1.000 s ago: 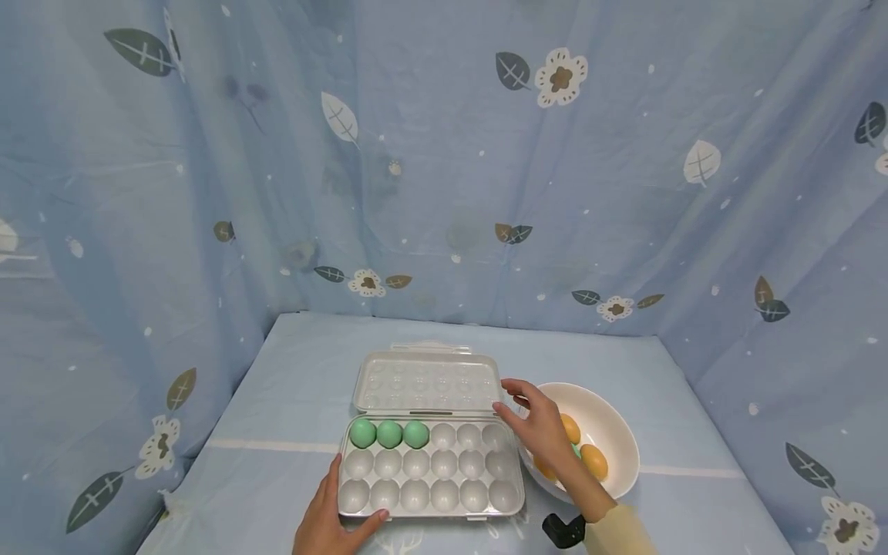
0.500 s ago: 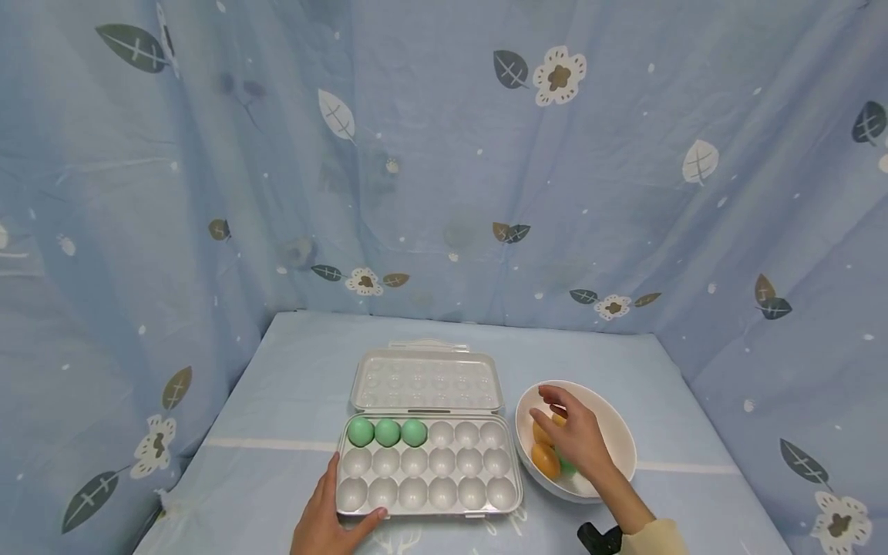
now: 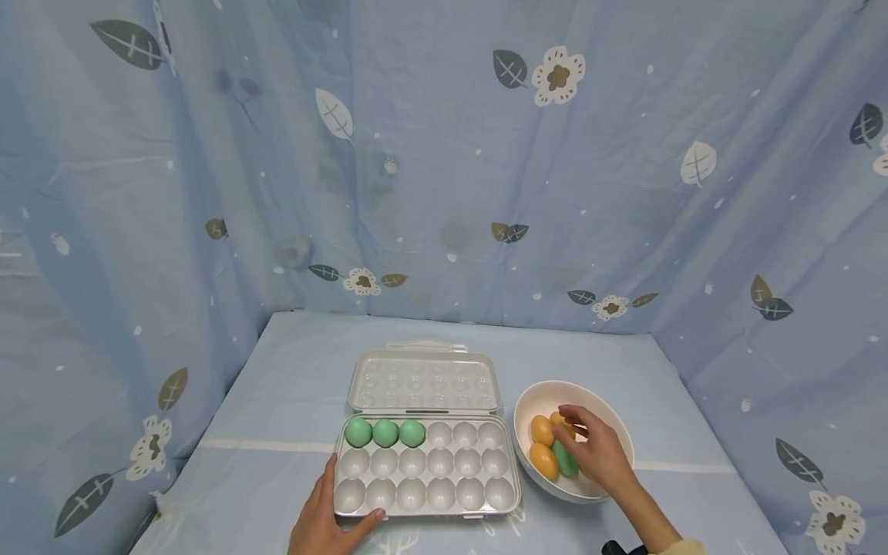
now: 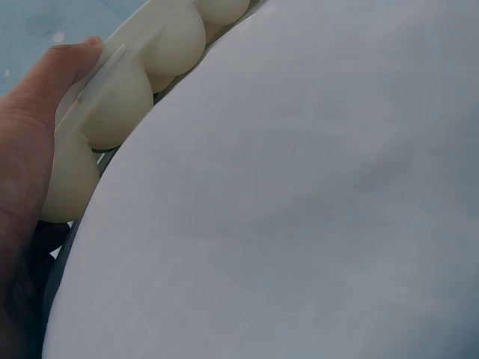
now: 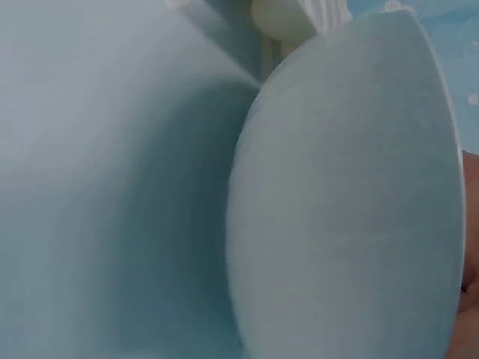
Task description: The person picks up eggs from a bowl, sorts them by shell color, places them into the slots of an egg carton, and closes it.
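Note:
An egg box lies with its clear lid folded back, in the head view. Three green eggs fill the left part of its back row. My left hand holds the front left corner, thumb along the front edge in the left wrist view. To the right stands a white bowl with several orange eggs and a green egg. My right hand hovers inside the bowl, thumb and fingers apart near an orange egg. The right wrist view shows mostly the bowl's outside.
A light blue cloth covers the table. Patterned blue curtains hang behind it and on both sides. The bowl stands close beside the egg box's right edge.
My right hand has moved right from beside the lid, over the bowl, then down among the eggs. The left hand stays on the egg box corner.

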